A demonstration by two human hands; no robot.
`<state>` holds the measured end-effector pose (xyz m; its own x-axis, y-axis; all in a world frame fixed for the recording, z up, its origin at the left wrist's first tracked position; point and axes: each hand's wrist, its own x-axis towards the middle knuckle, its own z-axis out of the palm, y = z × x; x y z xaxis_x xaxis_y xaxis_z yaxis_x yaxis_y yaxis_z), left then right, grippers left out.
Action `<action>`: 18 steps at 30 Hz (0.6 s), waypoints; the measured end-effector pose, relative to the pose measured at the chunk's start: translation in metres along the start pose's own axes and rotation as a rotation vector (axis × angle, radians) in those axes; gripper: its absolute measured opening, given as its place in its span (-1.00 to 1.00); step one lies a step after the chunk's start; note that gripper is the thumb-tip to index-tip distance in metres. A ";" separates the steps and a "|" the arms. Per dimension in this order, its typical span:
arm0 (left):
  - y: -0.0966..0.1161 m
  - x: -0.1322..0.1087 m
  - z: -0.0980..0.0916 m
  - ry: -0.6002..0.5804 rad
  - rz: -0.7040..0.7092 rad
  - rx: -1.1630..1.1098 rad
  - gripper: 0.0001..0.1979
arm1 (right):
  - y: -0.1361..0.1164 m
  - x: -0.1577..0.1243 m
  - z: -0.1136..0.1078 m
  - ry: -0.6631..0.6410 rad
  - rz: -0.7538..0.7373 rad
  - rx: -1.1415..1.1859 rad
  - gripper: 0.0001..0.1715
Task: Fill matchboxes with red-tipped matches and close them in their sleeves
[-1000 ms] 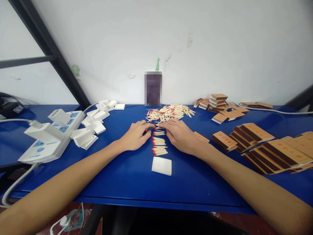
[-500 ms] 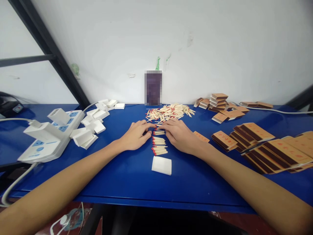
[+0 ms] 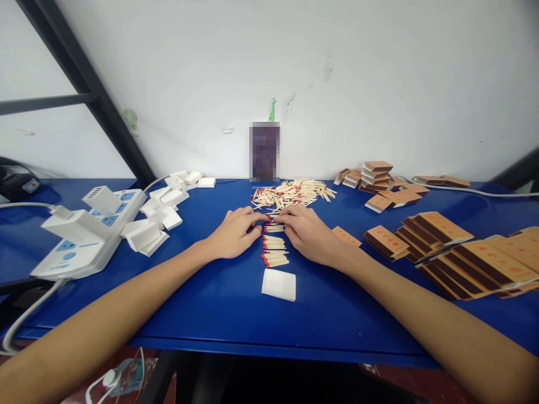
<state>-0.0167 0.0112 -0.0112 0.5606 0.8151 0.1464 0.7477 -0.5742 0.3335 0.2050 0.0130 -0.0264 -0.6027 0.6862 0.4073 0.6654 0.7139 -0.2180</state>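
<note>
My left hand [image 3: 234, 233] and my right hand [image 3: 309, 233] rest on the blue table [image 3: 219, 303], one on each side of a neat row of red-tipped matches [image 3: 274, 249]. The fingertips of both hands meet at the far end of that row, pinching a few matches between them. Just beyond the fingers lies a loose heap of matches [image 3: 292, 193]. A white inner matchbox tray [image 3: 278, 284] sits in front of the row, near me.
White trays [image 3: 162, 216] and a white power strip [image 3: 84, 235] with plugs lie at the left. Brown matchbox sleeves [image 3: 455, 252] are stacked at the right, more [image 3: 377, 174] at the back. A dark upright object [image 3: 264, 151] leans against the wall.
</note>
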 end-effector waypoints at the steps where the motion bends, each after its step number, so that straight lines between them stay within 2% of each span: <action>1: 0.000 0.000 0.000 0.002 0.002 0.001 -0.65 | 0.000 0.000 0.000 -0.001 0.000 -0.002 -0.61; 12: 0.001 -0.001 -0.002 0.034 0.022 -0.024 -0.80 | 0.000 -0.001 0.000 -0.022 0.017 0.013 -0.61; 18: 0.000 -0.001 -0.001 0.030 0.026 -0.025 -0.78 | 0.000 -0.001 0.002 -0.020 0.023 0.036 -0.60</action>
<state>-0.0172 0.0107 -0.0101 0.5685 0.8021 0.1827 0.7239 -0.5933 0.3521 0.2043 0.0126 -0.0283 -0.5966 0.7045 0.3844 0.6628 0.7026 -0.2589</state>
